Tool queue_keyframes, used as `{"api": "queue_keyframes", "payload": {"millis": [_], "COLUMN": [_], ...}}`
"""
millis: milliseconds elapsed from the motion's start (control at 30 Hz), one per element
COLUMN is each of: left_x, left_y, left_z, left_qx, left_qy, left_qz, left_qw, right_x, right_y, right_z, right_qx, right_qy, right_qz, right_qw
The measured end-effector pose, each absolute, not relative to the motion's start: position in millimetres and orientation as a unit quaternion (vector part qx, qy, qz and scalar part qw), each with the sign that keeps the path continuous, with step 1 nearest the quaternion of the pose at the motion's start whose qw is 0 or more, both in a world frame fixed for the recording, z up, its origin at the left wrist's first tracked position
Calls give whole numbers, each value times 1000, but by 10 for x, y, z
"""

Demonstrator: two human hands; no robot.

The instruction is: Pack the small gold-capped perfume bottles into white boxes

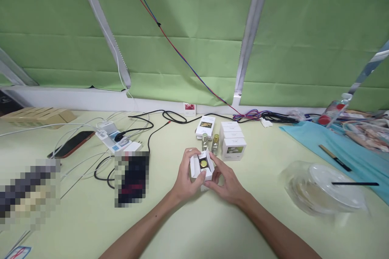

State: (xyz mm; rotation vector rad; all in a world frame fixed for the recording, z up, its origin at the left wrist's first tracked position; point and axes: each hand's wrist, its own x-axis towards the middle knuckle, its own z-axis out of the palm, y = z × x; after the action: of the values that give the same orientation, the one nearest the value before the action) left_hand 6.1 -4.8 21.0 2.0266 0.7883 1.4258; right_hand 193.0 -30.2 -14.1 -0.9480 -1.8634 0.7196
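Observation:
Between both hands, near the middle of the table, is a small white carton with its top flaps open. A round gold cap shows inside it. My left hand wraps the carton's left side, thumb at the front. Around the right side curl the fingers of my right hand, its thumb low near the front. Just beyond stand two small glass bottles, one with a pale silvery cap and one with a gold cap. A row of closed white boxes stands to their right.
Flat white cartons lie behind the bottles. Left are a power strip, a phone and tangled cables. To the right, a bagged round container sits near a blue cloth, with a knife and a plastic bottle.

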Motion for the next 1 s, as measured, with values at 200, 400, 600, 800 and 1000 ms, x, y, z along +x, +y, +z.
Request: {"api": "queue_keyframes", "payload": {"millis": [200, 400, 600, 800, 1000], "left_x": [76, 73, 56, 62, 56], "left_y": [-60, -51, -65, -71, -84], "left_z": [202, 168, 126, 181, 248], "left_qx": [740, 714, 718, 743, 761], "left_qy": [272, 281, 329, 329, 324], "left_qz": [552, 581, 556, 536, 501], "left_qw": [271, 273, 259, 228, 256], "right_x": [1933, 1926, 1929, 1948, 1947], "right_y": [-292, -301, -297, -291, -301], "right_z": [-164, -145, -148, -151, -117], "right_qx": [-382, -387, -388, -382, -372], "right_qy": [-750, -743, -741, -745, -751], "right_qz": [289, 300, 299, 290, 273], "right_qw": [456, 456, 460, 464, 472]}}
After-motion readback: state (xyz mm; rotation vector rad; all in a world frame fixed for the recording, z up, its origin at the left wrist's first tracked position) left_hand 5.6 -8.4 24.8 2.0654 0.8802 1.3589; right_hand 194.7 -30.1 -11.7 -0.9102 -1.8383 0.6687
